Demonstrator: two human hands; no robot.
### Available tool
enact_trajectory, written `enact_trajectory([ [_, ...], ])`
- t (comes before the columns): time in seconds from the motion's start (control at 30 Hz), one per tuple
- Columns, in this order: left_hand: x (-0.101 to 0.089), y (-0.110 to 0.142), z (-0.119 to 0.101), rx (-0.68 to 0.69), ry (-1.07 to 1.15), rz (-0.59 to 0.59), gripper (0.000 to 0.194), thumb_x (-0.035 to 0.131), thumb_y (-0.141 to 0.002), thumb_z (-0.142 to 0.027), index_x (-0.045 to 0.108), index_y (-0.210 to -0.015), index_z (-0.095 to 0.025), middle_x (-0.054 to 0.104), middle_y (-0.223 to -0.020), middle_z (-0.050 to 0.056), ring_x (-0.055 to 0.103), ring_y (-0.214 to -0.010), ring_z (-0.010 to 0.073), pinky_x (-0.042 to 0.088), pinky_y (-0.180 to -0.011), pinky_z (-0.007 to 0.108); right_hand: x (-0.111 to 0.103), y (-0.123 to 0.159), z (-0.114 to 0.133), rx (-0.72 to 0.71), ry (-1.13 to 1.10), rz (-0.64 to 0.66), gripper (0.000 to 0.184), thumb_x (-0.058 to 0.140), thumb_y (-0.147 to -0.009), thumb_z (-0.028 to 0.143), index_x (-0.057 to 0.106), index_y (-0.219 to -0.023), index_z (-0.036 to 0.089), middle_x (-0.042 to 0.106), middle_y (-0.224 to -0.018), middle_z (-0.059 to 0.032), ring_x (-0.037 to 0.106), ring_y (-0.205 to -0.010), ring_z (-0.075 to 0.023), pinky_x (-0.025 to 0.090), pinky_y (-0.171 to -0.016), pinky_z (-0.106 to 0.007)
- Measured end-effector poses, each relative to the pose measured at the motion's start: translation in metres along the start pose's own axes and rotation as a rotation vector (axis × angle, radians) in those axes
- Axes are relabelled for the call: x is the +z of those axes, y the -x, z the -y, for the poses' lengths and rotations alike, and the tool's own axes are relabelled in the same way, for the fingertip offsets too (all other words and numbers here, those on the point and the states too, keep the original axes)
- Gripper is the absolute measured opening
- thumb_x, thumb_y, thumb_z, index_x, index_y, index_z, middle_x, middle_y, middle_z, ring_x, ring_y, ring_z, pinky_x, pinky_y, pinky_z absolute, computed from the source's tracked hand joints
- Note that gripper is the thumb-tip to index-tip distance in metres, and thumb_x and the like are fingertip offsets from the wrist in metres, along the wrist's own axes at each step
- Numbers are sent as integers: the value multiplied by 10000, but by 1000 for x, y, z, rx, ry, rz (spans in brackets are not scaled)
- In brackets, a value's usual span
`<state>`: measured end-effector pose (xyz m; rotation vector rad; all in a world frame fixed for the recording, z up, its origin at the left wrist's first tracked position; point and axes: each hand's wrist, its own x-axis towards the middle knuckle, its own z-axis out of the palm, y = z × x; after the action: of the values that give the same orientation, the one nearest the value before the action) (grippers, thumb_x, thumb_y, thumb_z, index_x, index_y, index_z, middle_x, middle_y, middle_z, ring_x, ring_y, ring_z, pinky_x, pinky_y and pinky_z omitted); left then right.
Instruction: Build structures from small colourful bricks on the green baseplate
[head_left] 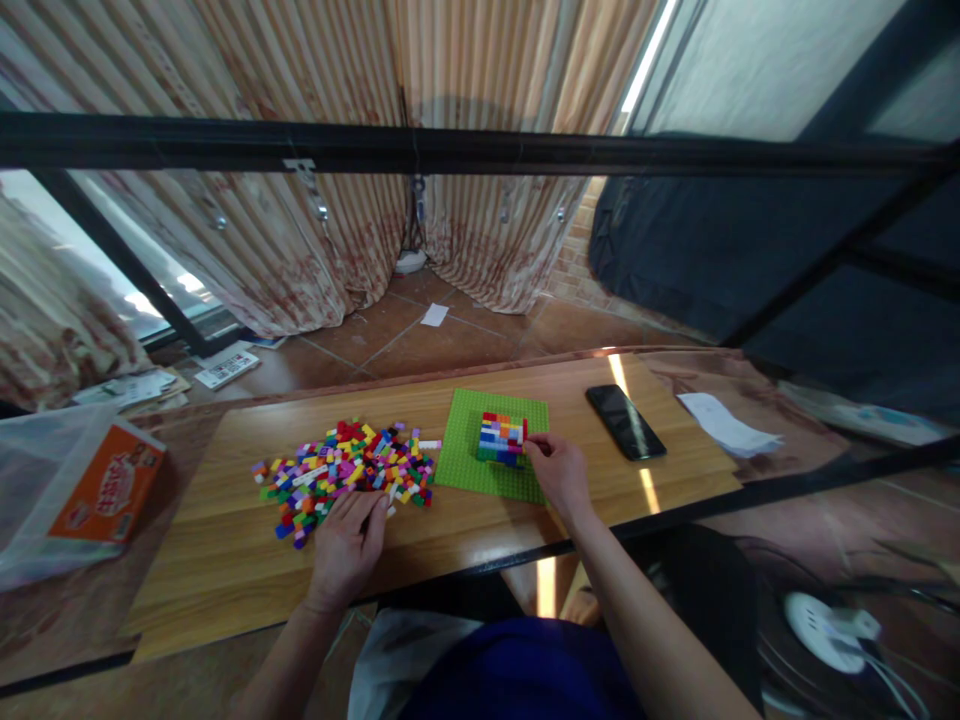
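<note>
A small block built of multicoloured toy bricks (pixel 501 441) stands on a green studded baseplate (pixel 457 455). At its right side is my right hand (pixel 559 472), thumb and fingertips pinched on a small red brick (pixel 525 429) against the block's edge. Left of the plate lies a loose pile of toy bricks (pixel 349 460) in many colours. My left hand (pixel 349 535) rests at the pile's near edge, fingers curled together with the thumb close to them. Whatever lies between those fingers is too small to make out.
A black phone (pixel 625 421) lies on the wooden table (pixel 217 540), right of the plate. White papers (pixel 724 424) are beyond the table's right end. A clear plastic box with an orange label (pixel 109 483) stands at left. A dark metal bar (pixel 480 152) crosses in front of the curtains.
</note>
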<state>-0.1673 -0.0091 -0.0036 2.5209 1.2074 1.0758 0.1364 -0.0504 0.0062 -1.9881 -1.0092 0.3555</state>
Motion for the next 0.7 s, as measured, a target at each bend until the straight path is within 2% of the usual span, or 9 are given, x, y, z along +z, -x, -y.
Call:
enact_trajectory([
  [0.13,1,1,1,-10,0,-5,214,473,-925,-262,659,-855,-181,711,-795,44,646,-756,174,481,-826,325,4,0,-8,22,-83,21,301,579,-777,419,725,-864,171,748,-789,-85,678,-720,-224,471,-666,-319],
  [0.33,2,2,3,-6,-10,11,221,465,-932,-264,656,-866,-174,710,-806,50,645,-768,174,482,-824,326,9,1,-12,7,-71,24,312,562,-798,431,703,-869,162,741,-814,-98,670,-738,-222,466,-680,-324],
  [0.57,2,2,3,2,5,-23,222,471,-923,-276,658,-866,-171,709,-799,55,644,-767,175,496,-759,300,4,-3,-12,-4,-75,98,334,545,-810,446,695,-859,152,723,-775,-90,657,-708,-222,467,-661,-329],
  [0.7,0,2,1,-5,9,-12,225,464,-925,-285,655,-872,-178,711,-810,55,649,-782,179,500,-797,316,3,14,-17,-72,-89,0,352,493,-857,423,669,-982,145,708,-860,-111,649,-772,-228,498,-702,-352],
])
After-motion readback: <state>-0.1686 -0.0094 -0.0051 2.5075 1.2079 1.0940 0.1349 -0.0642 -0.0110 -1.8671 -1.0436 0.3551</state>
